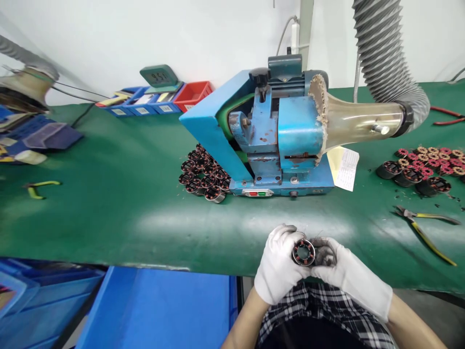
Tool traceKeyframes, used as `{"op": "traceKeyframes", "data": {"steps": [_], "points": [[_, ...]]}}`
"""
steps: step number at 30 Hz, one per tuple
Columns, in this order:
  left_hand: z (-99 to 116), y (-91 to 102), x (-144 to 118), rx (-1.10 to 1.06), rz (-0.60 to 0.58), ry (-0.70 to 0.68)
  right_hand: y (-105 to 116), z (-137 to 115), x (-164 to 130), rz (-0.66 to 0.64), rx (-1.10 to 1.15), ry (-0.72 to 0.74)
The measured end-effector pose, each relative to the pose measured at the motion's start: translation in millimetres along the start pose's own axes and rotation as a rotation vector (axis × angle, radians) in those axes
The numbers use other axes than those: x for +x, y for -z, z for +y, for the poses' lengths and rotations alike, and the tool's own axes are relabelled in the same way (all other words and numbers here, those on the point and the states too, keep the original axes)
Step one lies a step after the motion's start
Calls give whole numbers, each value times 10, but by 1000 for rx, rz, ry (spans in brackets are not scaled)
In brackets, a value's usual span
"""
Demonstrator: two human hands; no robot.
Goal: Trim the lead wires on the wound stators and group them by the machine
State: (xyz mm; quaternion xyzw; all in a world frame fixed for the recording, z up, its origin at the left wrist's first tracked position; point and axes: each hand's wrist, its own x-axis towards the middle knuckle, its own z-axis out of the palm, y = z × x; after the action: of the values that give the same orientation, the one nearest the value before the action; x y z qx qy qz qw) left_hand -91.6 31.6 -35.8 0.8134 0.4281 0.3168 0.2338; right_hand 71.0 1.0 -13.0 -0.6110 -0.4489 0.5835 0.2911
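Left hand (278,264), in a white cotton glove, is wrapped around a small round metal stator with copper windings (303,252), and the right hand (345,269), gloved too, pinches the same part from the other side. So both hands are closed on it, right at the near edge of the green mat-covered surface (119,203), just in front of the blue bench machine (261,140).

Risk as I see it: the part hangs over the edge, so a slip drops it to the lap or floor, and loose wire ends could snag the glove fabric.

Left of the machine sits a heap of dark wound stators (205,174). Behind it to the left, a green digital display (160,76) reads something like 951. The white paper slip (345,167) on the machine's right is too small to read.
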Motion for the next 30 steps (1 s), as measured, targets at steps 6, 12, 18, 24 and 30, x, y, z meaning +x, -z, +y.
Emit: {"op": "traceKeyframes", "data": {"steps": [6, 12, 18, 24, 30], "points": [[43, -15, 18, -11, 2, 45, 98, -95, 2, 34, -431, 171], [38, 61, 51, -51, -78, 30, 565, -284, 69, 53, -847, 540], [184, 101, 18, -162, -86, 24, 565, -212, -31, -88, -642, 488], [387, 19, 80, -128, -154, 133, 289, -74, 14, -114, -552, 287], [378, 43, 67, -47, -226, 177, 326, -132, 52, -104, -589, 257]]}}
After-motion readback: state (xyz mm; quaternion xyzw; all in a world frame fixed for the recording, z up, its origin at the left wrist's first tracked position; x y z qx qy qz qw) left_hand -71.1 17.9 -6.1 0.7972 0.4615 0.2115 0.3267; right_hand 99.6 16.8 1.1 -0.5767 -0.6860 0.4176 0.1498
